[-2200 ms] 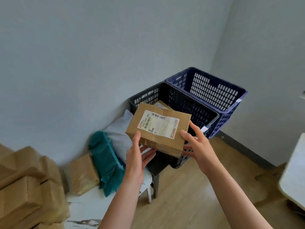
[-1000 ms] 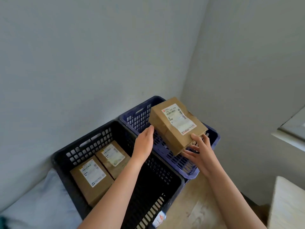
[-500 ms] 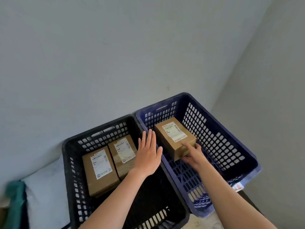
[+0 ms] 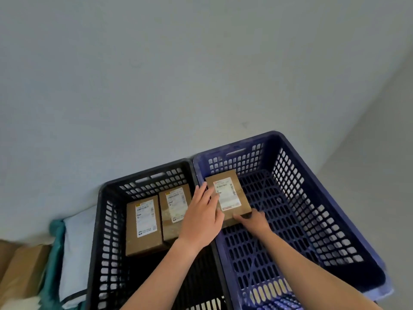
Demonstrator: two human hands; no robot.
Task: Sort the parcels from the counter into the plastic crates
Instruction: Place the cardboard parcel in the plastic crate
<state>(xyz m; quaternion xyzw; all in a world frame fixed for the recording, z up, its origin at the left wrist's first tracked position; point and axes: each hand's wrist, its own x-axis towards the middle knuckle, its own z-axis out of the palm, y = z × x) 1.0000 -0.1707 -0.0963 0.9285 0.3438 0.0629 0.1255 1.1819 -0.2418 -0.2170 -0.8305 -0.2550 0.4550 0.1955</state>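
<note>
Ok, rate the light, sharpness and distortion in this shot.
Head view: soft, even light, no glare; the black crate goes dark near the bottom edge. Head view too: the label on the parcel in the blue crate is too soft to read, the brown boxes at lower left smear, and the wide lens bows the crate rims.

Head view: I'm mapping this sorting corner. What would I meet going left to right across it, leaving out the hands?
Counter parcel → teal bag → pale bag → black crate holding first parcel, then second parcel → blue crate holding third parcel.
</note>
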